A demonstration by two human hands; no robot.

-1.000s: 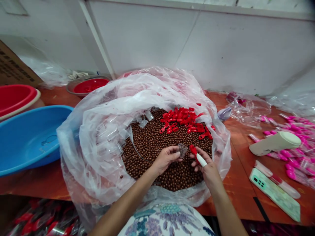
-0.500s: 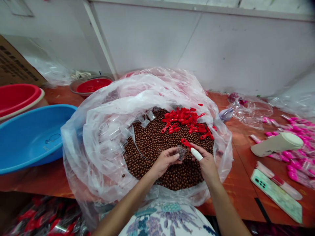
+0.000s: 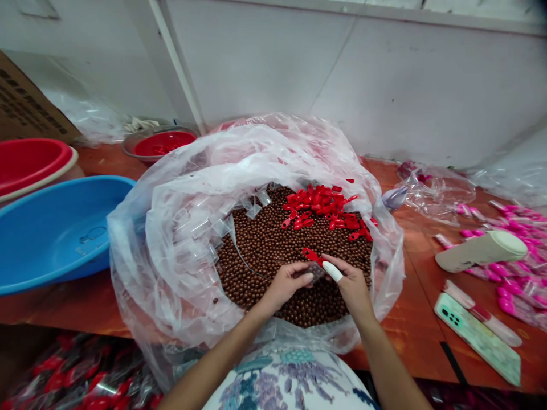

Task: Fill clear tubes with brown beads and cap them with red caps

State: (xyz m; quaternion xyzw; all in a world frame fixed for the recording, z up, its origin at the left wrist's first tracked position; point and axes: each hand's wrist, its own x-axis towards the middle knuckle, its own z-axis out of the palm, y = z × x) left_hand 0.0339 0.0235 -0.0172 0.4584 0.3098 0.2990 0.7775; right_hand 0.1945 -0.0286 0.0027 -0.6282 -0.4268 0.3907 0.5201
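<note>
A big clear plastic bag [image 3: 171, 239] lies open on the table, full of small brown balls [image 3: 265, 245]. A heap of red plastic scoops [image 3: 325, 208] rests on the balls at the far side. Several small clear bags [image 3: 200, 228] lie along the left inside. My left hand [image 3: 287, 283] pinches a small clear bag [image 3: 315, 274] holding brown balls. My right hand [image 3: 348, 282], a white cot on one finger, holds a red scoop [image 3: 311, 255] at the small bag's mouth. The two hands touch over the balls.
A blue basin [image 3: 51, 233] and a red basin [image 3: 29, 162] stand at left, a red bowl [image 3: 160, 142] behind. At right lie a phone [image 3: 476, 336], a white handheld device [image 3: 481, 250] and pink packets [image 3: 513, 267]. A white wall runs behind the table.
My right hand lifted the red scoop up and to the left, to the small bag's mouth. The small bag now holds brown balls. My hands have closed together.
</note>
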